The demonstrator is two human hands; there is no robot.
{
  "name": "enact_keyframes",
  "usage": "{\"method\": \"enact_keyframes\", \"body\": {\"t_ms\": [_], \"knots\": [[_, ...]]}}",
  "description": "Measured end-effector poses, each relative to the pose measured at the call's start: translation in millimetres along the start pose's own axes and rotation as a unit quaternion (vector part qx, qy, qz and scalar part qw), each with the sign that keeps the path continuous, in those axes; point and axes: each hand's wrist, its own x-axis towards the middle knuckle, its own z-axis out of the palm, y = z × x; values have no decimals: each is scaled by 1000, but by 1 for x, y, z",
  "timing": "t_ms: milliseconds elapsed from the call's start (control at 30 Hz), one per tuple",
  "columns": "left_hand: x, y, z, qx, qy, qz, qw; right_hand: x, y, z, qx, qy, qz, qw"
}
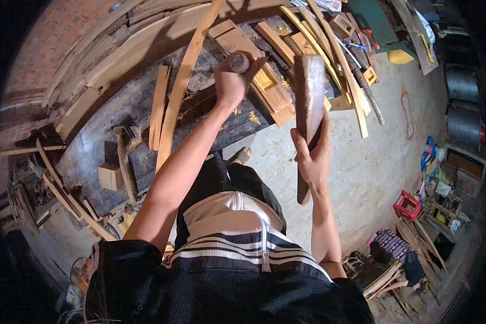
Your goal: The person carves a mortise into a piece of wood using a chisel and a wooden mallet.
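Observation:
My left hand (233, 87) is closed round an upright wooden handle (238, 62), seen end-on; its thumb sticks out to the right. Whatever is below the handle is hidden by the hand. Just right of that hand lies a pale wooden block (279, 99) with a rectangular recess full of shavings. Raised over the floor, my right hand (313, 159) grips a long, worn, dark wooden piece (310, 100), its broad end pointing away from me and its narrower end passing below the palm. Its exact kind I cannot tell.
A long wooden strip (184, 81) crosses the dark workbench (105, 113). A hammer (125, 167) leans beside a small wood block (110, 177) at left. Several strips and tools crowd the far right of the bench. On the floor at right stands a red plastic crate (406, 206).

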Motion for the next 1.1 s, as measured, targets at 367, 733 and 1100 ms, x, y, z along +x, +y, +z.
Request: {"method": "enact_keyframes", "body": {"t_ms": [367, 733, 1100], "knots": [[-38, 28, 13, 71, -76, -13, 995, 29, -41, 9, -162, -67, -176, 969], [-9, 9, -1, 47, -61, -41, 996, 30, -42, 11, -37, -57, -86, 994], [17, 3, -22, 4, 5, -127, 992, 6, -2, 4, 51, 26, 39, 998]]}}
